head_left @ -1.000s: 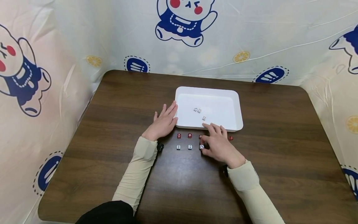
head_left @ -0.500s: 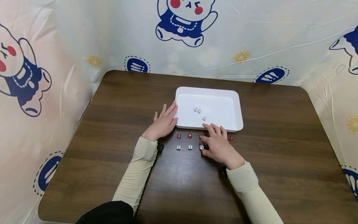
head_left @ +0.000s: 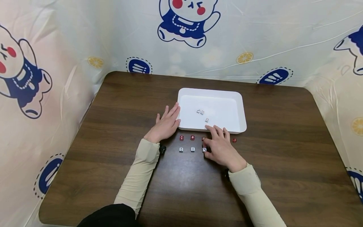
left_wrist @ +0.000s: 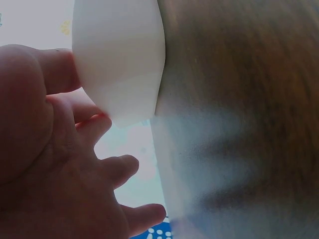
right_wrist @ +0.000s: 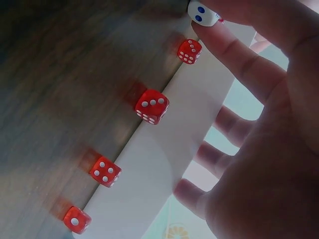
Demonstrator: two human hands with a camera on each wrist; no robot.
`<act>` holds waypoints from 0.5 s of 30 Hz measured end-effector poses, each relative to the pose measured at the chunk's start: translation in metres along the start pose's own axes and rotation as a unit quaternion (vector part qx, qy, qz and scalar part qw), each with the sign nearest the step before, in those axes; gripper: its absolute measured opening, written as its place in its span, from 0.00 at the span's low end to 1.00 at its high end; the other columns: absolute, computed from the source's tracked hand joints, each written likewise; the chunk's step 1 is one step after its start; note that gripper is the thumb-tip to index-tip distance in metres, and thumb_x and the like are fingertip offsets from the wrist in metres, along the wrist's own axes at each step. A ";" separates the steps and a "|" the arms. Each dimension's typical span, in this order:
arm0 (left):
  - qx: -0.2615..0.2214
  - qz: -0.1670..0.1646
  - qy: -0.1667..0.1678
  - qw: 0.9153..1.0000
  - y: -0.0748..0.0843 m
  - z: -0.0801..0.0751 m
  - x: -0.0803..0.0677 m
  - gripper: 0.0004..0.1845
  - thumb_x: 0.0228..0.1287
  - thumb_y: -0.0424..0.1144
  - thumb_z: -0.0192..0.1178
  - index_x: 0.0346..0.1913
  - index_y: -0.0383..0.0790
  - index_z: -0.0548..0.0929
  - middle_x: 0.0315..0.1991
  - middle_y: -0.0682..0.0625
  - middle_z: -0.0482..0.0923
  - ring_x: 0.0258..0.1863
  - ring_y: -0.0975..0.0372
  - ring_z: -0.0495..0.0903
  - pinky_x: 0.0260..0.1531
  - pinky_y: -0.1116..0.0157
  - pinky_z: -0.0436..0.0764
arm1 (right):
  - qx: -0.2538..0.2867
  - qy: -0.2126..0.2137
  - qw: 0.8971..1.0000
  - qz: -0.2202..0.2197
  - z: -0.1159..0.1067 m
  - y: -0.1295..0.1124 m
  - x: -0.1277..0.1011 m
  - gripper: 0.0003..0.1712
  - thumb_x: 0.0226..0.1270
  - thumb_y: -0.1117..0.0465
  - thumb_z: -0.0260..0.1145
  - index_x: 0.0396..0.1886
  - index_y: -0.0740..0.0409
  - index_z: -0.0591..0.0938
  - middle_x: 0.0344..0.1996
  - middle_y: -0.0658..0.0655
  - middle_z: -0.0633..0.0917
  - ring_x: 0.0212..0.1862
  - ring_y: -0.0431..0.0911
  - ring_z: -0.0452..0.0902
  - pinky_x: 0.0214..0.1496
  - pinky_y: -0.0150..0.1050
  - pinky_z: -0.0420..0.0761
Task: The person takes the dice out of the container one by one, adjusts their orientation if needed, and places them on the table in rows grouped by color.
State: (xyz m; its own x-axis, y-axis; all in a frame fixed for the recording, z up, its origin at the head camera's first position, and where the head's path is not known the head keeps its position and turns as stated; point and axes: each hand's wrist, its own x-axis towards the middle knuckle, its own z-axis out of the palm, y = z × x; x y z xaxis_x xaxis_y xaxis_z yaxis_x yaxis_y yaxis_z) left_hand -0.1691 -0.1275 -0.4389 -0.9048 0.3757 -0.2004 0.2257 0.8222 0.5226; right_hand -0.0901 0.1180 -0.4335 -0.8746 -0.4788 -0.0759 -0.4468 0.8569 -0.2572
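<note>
My left hand (head_left: 163, 126) lies at the left side of a white rectangular tray (head_left: 239, 110), its fingers spread and touching the wall. In the left wrist view the thumb (left_wrist: 62, 72) presses the tray's side. With thumb and index finger, my right hand (head_left: 224, 149) pinches a white die (right_wrist: 203, 13) with blue pips just in front of the tray. Two more white dice, one left (head_left: 181, 149) and one nearer (head_left: 193, 149), sit on the table to its left. Behind them runs a row of red dice (right_wrist: 152, 107), partly hidden by my right hand in the head view.
Inside the tray lie three white dice, two close together (head_left: 202, 112) and one nearer the front (head_left: 207, 120). The brown wooden table (head_left: 127, 104) is bordered by a printed curtain (head_left: 119, 37) at the back and sides.
My right wrist and sleeve have shifted slightly left, while the fingers stay at the white die. The left hand and the tray keep their places.
</note>
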 end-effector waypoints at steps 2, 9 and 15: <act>0.000 -0.001 0.000 1.000 0.000 0.000 0.000 0.31 0.78 0.49 0.36 0.78 0.49 0.44 0.79 0.60 0.31 0.78 0.50 0.32 0.69 0.34 0.40 | -0.001 0.003 1.000 -0.002 0.000 0.000 0.000 0.06 0.53 0.57 0.71 0.32 0.47 0.84 0.71 0.61 0.62 0.71 0.62 0.54 0.68 0.68 0.48; -0.001 -0.002 0.002 1.000 0.000 0.001 0.000 0.31 0.78 0.49 0.36 0.78 0.49 0.44 0.79 0.60 0.31 0.78 0.50 0.32 0.69 0.34 0.39 | -0.005 0.004 1.000 -0.001 0.001 0.001 0.000 0.06 0.53 0.57 0.71 0.32 0.47 0.83 0.70 0.61 0.62 0.71 0.62 0.54 0.68 0.68 0.49; -0.001 0.000 0.002 1.000 -0.001 0.002 0.000 0.31 0.78 0.49 0.36 0.78 0.49 0.44 0.79 0.60 0.31 0.78 0.50 0.32 0.68 0.34 0.40 | -0.004 0.003 1.000 0.000 0.001 0.000 0.000 0.07 0.53 0.56 0.71 0.32 0.47 0.83 0.70 0.61 0.62 0.71 0.62 0.53 0.68 0.68 0.48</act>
State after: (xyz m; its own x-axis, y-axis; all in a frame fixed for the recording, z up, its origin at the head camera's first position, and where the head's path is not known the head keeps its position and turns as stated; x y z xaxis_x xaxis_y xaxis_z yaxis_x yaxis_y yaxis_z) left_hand -0.1690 -0.1275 -0.4407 -0.9062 0.3736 -0.1983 0.2241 0.8216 0.5241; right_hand -0.0896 0.1178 -0.4347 -0.8755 -0.4781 -0.0707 -0.4486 0.8583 -0.2489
